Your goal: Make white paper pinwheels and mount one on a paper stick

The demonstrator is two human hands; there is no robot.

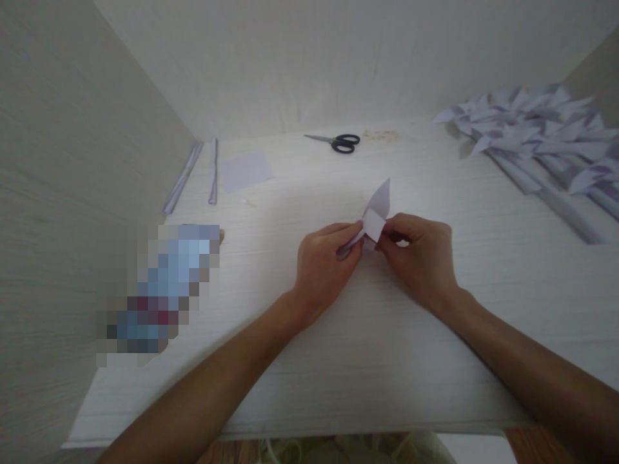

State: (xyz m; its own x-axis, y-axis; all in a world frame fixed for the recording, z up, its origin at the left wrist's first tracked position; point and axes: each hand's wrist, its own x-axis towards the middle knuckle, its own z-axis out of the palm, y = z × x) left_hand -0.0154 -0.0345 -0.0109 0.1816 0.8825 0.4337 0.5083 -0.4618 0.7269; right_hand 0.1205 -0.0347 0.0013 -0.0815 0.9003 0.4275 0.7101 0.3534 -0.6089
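Fold step in hand: left hand (323,265) and right hand (420,256) both pinch the small folded paper piece (376,216) just above mid-table (338,361); next move likely calls for firm creasing with aligned edges.

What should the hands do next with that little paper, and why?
Probably press the small flap flat. Both hands, left and right, pinch the folded paper, its point sticks up, and the flap between the fingertips looks only half creased.
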